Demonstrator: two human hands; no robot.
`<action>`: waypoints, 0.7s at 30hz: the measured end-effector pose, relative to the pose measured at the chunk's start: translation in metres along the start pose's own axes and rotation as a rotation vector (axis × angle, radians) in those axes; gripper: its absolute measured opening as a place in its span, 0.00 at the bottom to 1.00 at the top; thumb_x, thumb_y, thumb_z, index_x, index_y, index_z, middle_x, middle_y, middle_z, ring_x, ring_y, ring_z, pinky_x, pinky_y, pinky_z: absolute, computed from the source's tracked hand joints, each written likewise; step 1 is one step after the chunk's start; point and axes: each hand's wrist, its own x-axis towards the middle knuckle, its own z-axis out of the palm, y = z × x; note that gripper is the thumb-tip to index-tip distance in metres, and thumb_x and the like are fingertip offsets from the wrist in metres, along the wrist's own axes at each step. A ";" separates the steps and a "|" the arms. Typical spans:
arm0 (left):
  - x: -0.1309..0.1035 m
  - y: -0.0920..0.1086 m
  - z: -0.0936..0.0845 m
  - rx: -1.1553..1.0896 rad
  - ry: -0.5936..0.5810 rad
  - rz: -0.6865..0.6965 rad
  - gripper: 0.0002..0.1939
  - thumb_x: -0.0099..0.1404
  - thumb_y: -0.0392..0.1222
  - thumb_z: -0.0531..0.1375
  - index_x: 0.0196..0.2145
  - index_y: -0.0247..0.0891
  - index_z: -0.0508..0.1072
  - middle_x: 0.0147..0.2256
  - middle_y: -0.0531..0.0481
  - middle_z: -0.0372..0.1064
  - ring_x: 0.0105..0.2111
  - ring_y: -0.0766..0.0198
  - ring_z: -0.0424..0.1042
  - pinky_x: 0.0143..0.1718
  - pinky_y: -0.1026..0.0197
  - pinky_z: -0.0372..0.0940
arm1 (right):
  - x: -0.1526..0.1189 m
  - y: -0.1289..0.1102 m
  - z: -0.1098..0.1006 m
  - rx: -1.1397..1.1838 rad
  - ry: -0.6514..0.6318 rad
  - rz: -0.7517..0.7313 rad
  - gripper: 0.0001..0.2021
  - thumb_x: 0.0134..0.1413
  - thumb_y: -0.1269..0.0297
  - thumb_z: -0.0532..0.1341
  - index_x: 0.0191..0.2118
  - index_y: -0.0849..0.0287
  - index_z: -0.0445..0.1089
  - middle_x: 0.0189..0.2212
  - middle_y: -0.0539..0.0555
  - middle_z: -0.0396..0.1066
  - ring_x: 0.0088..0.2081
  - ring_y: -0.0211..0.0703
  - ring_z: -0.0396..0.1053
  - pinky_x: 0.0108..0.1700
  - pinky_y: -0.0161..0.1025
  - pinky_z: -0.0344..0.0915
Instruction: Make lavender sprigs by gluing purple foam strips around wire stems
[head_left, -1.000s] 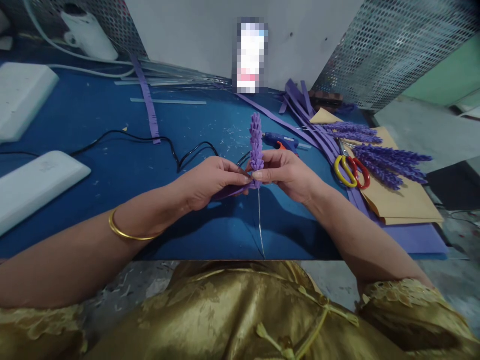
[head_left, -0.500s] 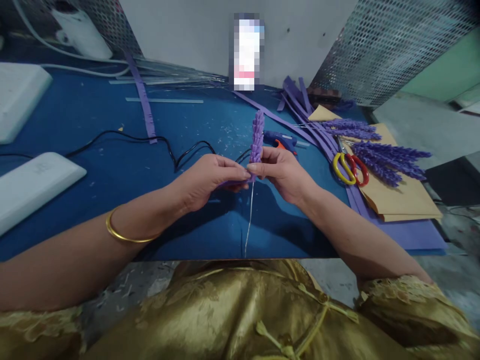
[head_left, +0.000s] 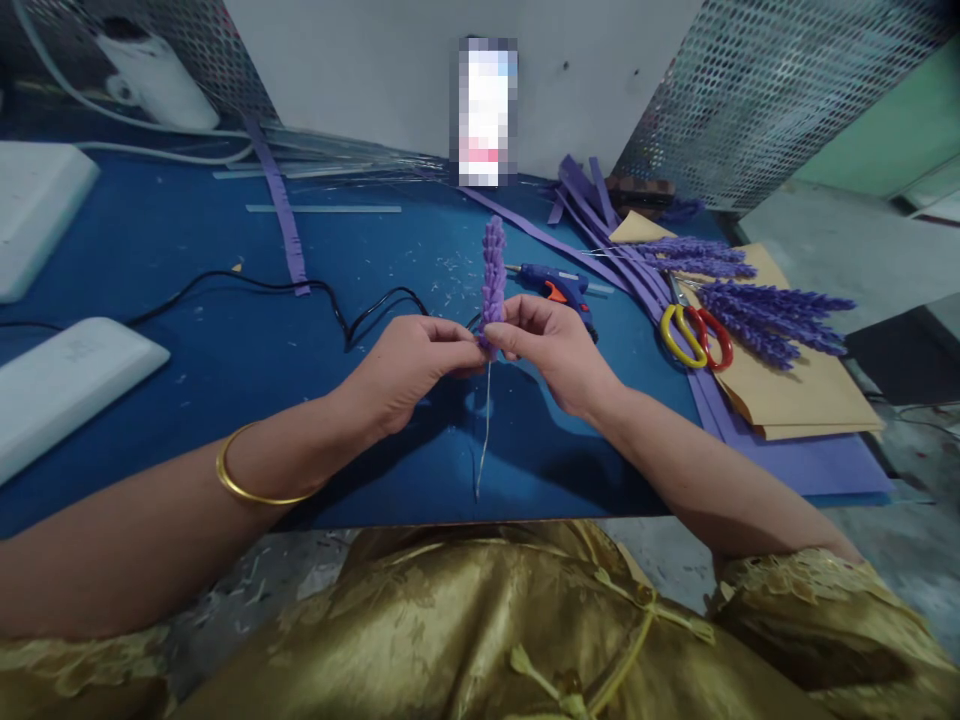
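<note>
The left hand (head_left: 409, 365) was closed in a pinch at the foot of a purple flower (head_left: 493, 265), and the right hand (head_left: 562, 350) gripped the same low part from the other side, thumb against the petals. The flower stood nearly upright between them, above the table (head_left: 375, 470), with a thin wire (head_left: 487, 420) hanging from its base towards the near edge. Just beyond the right hand lay a blue glue gun (head_left: 559, 285) with an orange trigger. A black cord (head_left: 225, 274) wound across the left half, its end hidden near the hands, passing close to a white block (head_left: 75, 385). Farther back on that side were a fringed strip (head_left: 281, 215) and a clear stick (head_left: 322, 209). To the right, loose purple strips (head_left: 600, 215) ran down towards the scissors (head_left: 682, 335), which had one yellow and one red handle. Beside these, several purple sprigs (head_left: 780, 310) rested on brown paper (head_left: 795, 400), partly covering a purple sheet (head_left: 832, 465). At the back, a phone (head_left: 484, 110) with a blurred screen stood against a pale panel (head_left: 360, 70).
</note>
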 end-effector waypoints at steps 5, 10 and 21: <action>0.007 0.003 -0.005 -0.231 0.141 0.063 0.04 0.45 0.38 0.68 0.19 0.37 0.77 0.22 0.52 0.71 0.28 0.64 0.68 0.34 0.62 0.63 | -0.006 -0.005 0.002 -0.087 -0.111 0.061 0.14 0.55 0.53 0.66 0.33 0.60 0.70 0.29 0.51 0.74 0.28 0.34 0.69 0.32 0.35 0.64; 0.009 0.000 -0.006 -0.289 0.097 0.064 0.07 0.47 0.41 0.72 0.22 0.36 0.79 0.23 0.52 0.71 0.27 0.66 0.66 0.32 0.63 0.61 | -0.010 0.002 0.008 -0.071 -0.138 0.072 0.10 0.56 0.59 0.63 0.30 0.60 0.71 0.21 0.48 0.71 0.24 0.35 0.69 0.31 0.35 0.67; 0.010 0.012 -0.015 -0.348 0.064 -0.036 0.13 0.44 0.42 0.75 0.28 0.35 0.81 0.26 0.50 0.75 0.26 0.68 0.67 0.28 0.65 0.61 | -0.006 0.003 0.003 -0.145 -0.075 0.022 0.10 0.55 0.60 0.61 0.33 0.60 0.76 0.19 0.48 0.70 0.22 0.34 0.65 0.26 0.33 0.64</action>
